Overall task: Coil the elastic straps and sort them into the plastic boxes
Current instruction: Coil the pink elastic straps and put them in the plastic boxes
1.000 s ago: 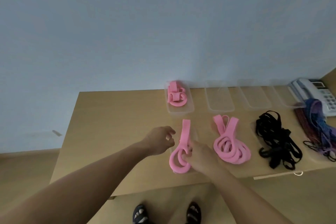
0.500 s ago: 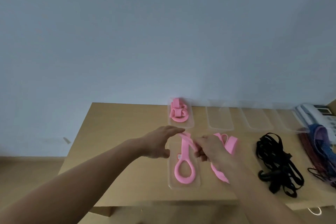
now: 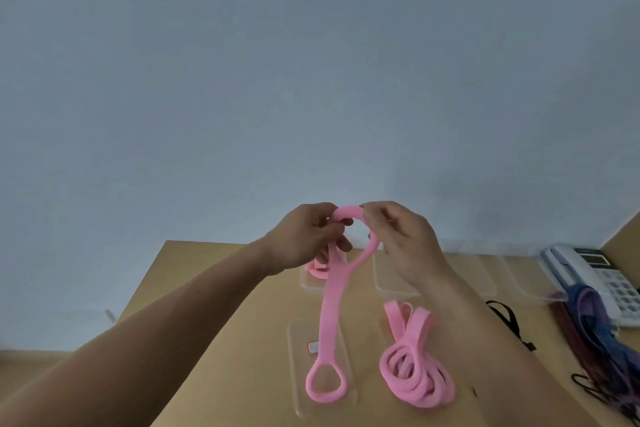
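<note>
Pink elastic strap (image 3: 331, 302), flat and looped, pinched by left hand (image 3: 309, 240) and right hand (image 3: 403, 240)

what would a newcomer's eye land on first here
The long pink strap stands out, held up at centre by the left hand and right hand, which pinch its top loop while its lower loop reaches down toward the wooden table. Next comes the loose pile of pink straps on the table just right of it, and the white telephone at the far right.
</note>
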A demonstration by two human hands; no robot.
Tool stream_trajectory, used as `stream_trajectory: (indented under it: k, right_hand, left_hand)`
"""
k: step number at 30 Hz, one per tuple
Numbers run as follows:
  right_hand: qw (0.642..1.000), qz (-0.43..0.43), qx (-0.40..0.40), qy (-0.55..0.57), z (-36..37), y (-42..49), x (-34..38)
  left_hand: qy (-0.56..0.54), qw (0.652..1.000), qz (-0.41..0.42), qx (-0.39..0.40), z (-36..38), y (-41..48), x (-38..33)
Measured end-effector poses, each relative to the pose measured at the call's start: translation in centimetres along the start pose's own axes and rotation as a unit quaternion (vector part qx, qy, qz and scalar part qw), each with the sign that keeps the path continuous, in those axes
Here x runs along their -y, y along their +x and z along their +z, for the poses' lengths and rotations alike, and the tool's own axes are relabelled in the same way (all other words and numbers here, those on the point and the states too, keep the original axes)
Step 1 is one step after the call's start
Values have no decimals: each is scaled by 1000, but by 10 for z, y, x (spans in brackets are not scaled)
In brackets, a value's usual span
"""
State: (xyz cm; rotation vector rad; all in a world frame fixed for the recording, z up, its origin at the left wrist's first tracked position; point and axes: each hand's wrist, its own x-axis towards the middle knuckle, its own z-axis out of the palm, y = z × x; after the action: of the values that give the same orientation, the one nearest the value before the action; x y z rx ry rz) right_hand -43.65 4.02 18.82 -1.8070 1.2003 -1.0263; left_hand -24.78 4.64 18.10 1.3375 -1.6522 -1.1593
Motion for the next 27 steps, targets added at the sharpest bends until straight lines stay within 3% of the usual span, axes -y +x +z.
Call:
stream_trajectory:
  k: [9,12,17,19,22,27]
  right_hand:
    - [991,-114,-54,-41,-7,13,12]
    - [988,-140,-53,-40,-5,12,14]
    - [985,16,42,164,-8,9,14]
    - [977,61,67,191,-9,9,15]
    - [979,68,86,175,-11,8,14]
    - [988,3,77,130,-14,4,15]
  left_hand:
    - [-174,981,-72,51,-13,-5,-31]
    - [-181,979,-79,47,-15,-6,-33]
    - [-200,974,-63,82,-24,-12,-35]
    - [-192,976,-51,85,-26,-13,-36]
    - [-150,986,-32,66,-27,-13,-34]
    - [-115,993,-5,30,-22,-15,-30]
